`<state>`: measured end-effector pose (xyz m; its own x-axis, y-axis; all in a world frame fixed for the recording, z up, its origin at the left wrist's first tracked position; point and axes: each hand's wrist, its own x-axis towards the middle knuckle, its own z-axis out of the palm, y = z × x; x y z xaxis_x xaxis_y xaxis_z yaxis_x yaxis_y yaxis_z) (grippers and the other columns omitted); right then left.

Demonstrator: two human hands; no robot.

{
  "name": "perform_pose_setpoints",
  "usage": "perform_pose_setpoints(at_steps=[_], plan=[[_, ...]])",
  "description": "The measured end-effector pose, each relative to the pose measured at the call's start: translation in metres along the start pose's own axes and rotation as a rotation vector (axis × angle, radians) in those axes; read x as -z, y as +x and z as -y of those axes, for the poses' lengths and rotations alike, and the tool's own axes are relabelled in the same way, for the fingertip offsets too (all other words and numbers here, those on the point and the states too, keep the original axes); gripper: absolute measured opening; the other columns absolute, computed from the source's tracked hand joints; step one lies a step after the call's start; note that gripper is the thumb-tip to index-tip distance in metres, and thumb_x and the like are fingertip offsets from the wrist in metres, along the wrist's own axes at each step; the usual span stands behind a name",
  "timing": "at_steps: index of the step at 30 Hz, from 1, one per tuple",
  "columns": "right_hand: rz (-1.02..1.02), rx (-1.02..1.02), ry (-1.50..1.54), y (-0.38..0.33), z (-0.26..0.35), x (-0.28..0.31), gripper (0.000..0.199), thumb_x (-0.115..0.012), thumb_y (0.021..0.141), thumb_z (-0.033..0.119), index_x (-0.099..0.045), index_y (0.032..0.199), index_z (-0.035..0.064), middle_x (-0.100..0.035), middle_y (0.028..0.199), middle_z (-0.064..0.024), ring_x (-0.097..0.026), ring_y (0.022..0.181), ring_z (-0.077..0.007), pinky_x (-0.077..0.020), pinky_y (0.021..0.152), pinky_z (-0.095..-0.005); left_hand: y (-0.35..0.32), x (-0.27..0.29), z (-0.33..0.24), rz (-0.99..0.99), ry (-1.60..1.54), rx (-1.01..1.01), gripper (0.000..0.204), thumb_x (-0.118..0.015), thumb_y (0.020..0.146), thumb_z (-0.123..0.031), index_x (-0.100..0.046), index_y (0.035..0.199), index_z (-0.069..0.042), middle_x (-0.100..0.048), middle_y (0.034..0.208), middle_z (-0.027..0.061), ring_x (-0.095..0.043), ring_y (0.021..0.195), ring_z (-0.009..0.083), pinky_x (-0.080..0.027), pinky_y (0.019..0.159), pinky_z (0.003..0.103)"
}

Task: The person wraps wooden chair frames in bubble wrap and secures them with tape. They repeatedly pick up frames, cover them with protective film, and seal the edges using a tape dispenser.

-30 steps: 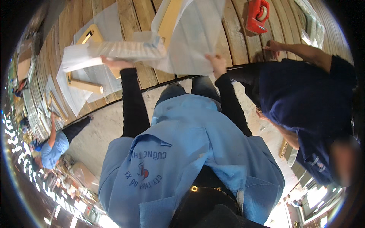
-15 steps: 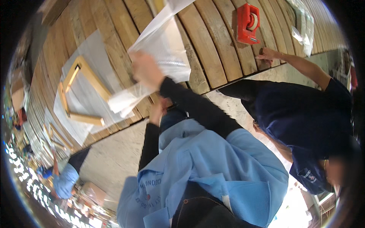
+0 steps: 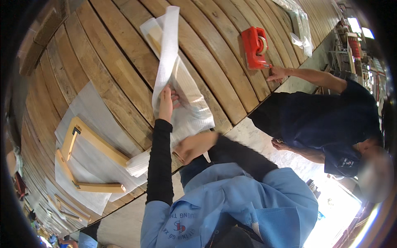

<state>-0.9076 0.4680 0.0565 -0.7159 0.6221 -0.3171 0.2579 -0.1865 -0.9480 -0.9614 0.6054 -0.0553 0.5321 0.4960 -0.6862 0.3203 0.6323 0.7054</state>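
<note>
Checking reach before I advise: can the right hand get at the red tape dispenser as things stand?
Probably yes, with a stretch: mostly bare planks lie between the right hand and the red tape dispenser. A co-worker's hand beside the dispenser could crowd the near side, though.

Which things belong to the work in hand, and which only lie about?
Seemingly in the work:
white wrap, at left hand
partly covered wood piece

Likely lying about:
wooden frame on a pale sheet
red tape dispenser
wrapped bundle, upper right
</note>
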Motion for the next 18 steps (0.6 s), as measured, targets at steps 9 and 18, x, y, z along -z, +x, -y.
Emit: perform_pose_setpoints(at_steps=[9, 18], plan=[[-1.159, -0.637, -0.421, 0.036, 0.014, 0.323, 0.067, -0.073, 0.086, 0.051, -0.060, 0.109, -0.0100, -0.072, 0.096, -0.0274, -0.074, 0.091, -0.0299, -0.0597, 0.073, -0.0384, -0.009, -0.021, 0.028, -0.145, -0.014, -0.255, 0.057, -0.049, 0.106, -0.046, -0.042, 0.147, -0.006, -0.065, 0.123, 0.0147, -0.067, 0.105, 0.0246, -0.055, 0.084, 0.037], [-1.337, -0.063, -0.192, 0.013, -0.012, 0.284, 0.046, -0.065, 0.095, 0.040, -0.068, 0.115, -0.0009, -0.073, 0.101, -0.0159, -0.070, 0.092, -0.0217, -0.0550, 0.080, -0.0345, -0.040, -0.042, -0.020, -0.357, 0.766, -0.273, 0.068, -0.055, 0.097, -0.059, -0.051, 0.146, -0.011, -0.068, 0.119, 0.0208, -0.068, 0.102, 0.0377, -0.056, 0.084, 0.045]])
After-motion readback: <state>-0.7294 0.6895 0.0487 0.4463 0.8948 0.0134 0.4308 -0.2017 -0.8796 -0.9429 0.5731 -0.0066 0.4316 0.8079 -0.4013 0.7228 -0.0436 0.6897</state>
